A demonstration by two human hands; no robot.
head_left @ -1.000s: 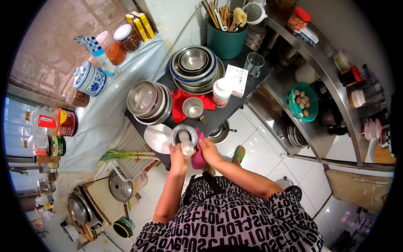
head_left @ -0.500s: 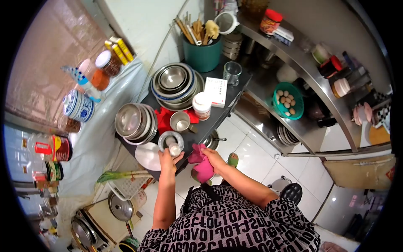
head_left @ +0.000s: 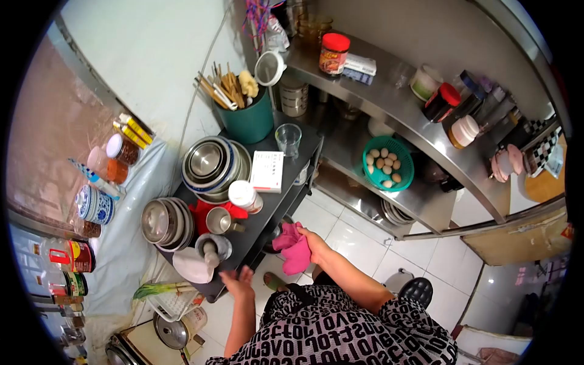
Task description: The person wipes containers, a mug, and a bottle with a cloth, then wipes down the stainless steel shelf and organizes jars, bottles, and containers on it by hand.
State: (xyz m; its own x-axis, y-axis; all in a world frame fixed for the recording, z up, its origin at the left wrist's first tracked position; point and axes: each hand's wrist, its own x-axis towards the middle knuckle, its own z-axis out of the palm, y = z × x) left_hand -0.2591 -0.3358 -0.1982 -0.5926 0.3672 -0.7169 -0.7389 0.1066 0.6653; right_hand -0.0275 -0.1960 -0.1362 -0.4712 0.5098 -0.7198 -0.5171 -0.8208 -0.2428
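My right hand (head_left: 314, 244) grips a crumpled pink cloth (head_left: 295, 254) in front of the dark cart (head_left: 258, 228). My left hand (head_left: 238, 282) is open and bare at the cart's near corner, fingers apart. Just beyond it stands a metal mortar (head_left: 222, 244) with a pale pestle (head_left: 210, 254) leaning in it. Beside the mortar lies a white dish (head_left: 193, 265). A steel mug (head_left: 218, 220) stands behind, next to a red cloth (head_left: 202, 213). Close by is a white tub (head_left: 244, 196).
Stacked steel bowls (head_left: 159, 221) and nested basins (head_left: 208, 159) fill the cart's left side. Behind them is a green bucket (head_left: 249, 121) of utensils. A white box (head_left: 267, 171) and glass mug (head_left: 288, 140) stand nearby. Steel shelving on the right holds an egg basket (head_left: 368, 173).
My left hand has let go of the pestle and drawn back toward me, opening. The pink cloth stays in my right hand. The view has turned to the right.
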